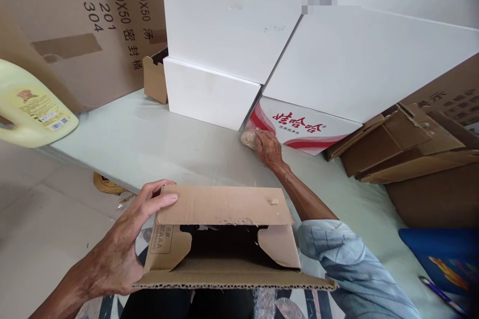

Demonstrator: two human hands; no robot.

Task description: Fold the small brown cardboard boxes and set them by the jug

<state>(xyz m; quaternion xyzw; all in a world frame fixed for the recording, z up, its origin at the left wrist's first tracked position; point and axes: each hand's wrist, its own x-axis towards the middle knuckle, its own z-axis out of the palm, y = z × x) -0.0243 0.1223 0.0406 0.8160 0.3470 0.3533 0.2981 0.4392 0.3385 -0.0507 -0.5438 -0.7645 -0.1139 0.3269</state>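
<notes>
An open brown cardboard box [224, 239] sits low in the middle, its flaps folded out and its inside dark. My left hand [123, 244] grips the box's left side, thumb and fingers wrapped over the far flap's corner. My right hand [268, 148] reaches far forward across the pale table [149, 139], fingers closed around a small beige lump [249, 138] at the foot of the stacked cartons. A light blue sleeve covers the right upper arm.
White cartons [232, 15] and a red-printed carton [299, 127] stand at the back. Big brown boxes [75, 25] at the left, flattened brown cardboard [404, 144] at the right. A yellow jug [30, 109] at far left. A blue item [445, 259] and pen [441, 295] at bottom right.
</notes>
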